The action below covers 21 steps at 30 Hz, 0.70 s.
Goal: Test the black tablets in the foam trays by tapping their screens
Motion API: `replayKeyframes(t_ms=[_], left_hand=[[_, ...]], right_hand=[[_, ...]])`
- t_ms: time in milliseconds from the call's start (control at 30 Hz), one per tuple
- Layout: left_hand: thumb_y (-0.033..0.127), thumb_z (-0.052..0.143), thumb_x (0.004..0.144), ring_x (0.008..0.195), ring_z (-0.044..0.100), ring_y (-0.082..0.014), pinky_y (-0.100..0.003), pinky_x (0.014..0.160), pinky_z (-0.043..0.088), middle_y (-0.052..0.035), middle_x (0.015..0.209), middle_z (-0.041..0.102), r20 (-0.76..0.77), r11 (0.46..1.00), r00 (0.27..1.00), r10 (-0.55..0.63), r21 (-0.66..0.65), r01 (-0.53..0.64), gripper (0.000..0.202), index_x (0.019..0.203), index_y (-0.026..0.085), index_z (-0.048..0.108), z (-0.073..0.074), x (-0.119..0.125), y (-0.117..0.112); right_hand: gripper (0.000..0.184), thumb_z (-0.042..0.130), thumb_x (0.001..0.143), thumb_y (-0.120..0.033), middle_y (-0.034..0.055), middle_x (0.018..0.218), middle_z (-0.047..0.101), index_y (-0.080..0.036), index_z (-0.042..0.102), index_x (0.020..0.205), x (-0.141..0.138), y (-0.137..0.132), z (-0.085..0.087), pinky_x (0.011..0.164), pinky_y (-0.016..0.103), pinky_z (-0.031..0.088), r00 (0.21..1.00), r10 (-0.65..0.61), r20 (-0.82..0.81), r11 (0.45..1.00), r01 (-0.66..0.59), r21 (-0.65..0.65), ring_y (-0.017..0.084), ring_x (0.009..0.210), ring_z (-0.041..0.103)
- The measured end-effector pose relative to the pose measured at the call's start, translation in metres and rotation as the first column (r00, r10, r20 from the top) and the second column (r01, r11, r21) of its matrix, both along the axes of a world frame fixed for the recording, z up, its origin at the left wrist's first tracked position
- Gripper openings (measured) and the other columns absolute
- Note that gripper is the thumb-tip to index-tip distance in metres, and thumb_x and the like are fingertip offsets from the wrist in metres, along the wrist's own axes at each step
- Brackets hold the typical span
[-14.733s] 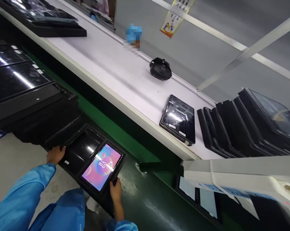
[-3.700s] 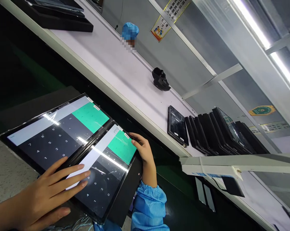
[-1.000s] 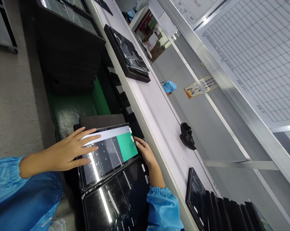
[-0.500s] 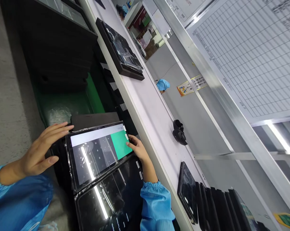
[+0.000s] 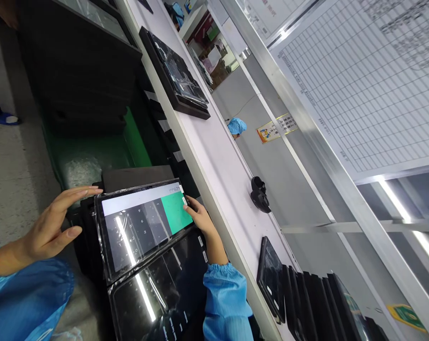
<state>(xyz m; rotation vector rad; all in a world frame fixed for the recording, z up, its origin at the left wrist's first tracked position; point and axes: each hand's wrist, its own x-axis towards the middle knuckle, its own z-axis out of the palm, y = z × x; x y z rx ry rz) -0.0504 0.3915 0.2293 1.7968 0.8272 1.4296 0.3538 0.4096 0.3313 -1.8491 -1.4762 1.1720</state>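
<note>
A tablet (image 5: 143, 225) with its screen lit lies in front of me, showing a calculator keypad, a pale display strip and a green block. My right hand (image 5: 200, 215) grips its right edge, the thumb on the front by the green area and the other fingers partly hidden behind. At the tablet's upper left corner my left hand (image 5: 54, 227) is open, fingers stretched out and thumb apart; whether the fingertips touch the edge I cannot tell. Just below lies a second tablet (image 5: 164, 289), dark and film-covered, reflecting a ceiling light.
A white bench (image 5: 217, 156) runs diagonally past my right side. On it are a black tray (image 5: 178, 85) with film-wrapped panels, a black roll-like object (image 5: 260, 194), a dark tablet (image 5: 271, 279) and several upright black trays (image 5: 314, 303). A person's slippered foot (image 5: 4, 118) is at far left.
The view has shifted slightly, moving the scene a little left. Another person's foot and part of a hand have come into view at left. Both my hands stay about the same against the tablet.
</note>
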Motion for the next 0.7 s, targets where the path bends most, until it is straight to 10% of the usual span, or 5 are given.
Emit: replayKeyframes(t_ms=[233, 467, 600, 700], left_hand=[[0.026, 0.043, 0.094, 0.130, 0.049, -0.0277, -0.054, 0.113, 0.041, -0.0018, 0.141, 0.050, -0.037, 0.998, 0.999, 0.031, 0.060, -0.029, 0.053, 0.145, 0.040, 0.037, 0.011, -0.006, 0.003], [0.030, 0.053, 0.091, 0.125, 0.054, -0.0273, -0.050, 0.110, 0.045, -0.0038, 0.138, 0.054, -0.223, 0.997, 0.972, 0.070, 0.033, -0.065, 0.036, 0.127, 0.030, 0.051, 0.007, -0.019, -0.006], [0.028, 0.054, 0.090, 0.126, 0.054, -0.0277, -0.052, 0.111, 0.043, -0.0023, 0.141, 0.053, -0.252, 0.996, 0.965, 0.076, 0.062, -0.063, 0.035, 0.125, 0.030, 0.054, 0.016, -0.011, -0.011], [0.034, 0.055, 0.091, 0.129, 0.053, -0.0298, -0.056, 0.114, 0.040, -0.0040, 0.139, 0.057, -0.268, 0.988, 0.956, 0.119, -0.067, -0.141, 0.036, 0.125, 0.026, 0.057, 0.029, 0.002, -0.008]], right_hand=[[0.062, 0.071, 0.081, -0.058, 0.0058, 0.139, 0.063, -0.029, 0.061, 0.135, -0.010, -0.016, 0.028, 0.117, 0.047, 0.036, 0.997, -0.072, -0.014, 0.997, 0.071, -0.014, 0.028, 0.135, 0.053], [0.034, 0.058, 0.096, -0.035, 0.0034, 0.145, 0.056, -0.031, 0.065, 0.129, -0.050, -0.143, 0.068, 0.122, 0.054, 0.027, 0.899, -0.173, 0.403, 0.933, 0.019, 0.359, 0.029, 0.148, 0.035], [0.030, 0.055, 0.096, -0.026, 0.0033, 0.141, 0.059, -0.034, 0.068, 0.122, -0.096, -0.231, 0.050, 0.117, 0.064, 0.031, 0.851, -0.211, 0.480, 0.907, -0.013, 0.421, 0.035, 0.148, 0.032], [0.048, 0.056, 0.096, -0.033, 0.0024, 0.162, 0.034, -0.037, 0.049, 0.143, -0.129, -0.281, 0.022, 0.116, 0.071, 0.026, 0.789, -0.401, 0.465, 0.891, 0.218, 0.398, 0.039, 0.154, 0.013]])
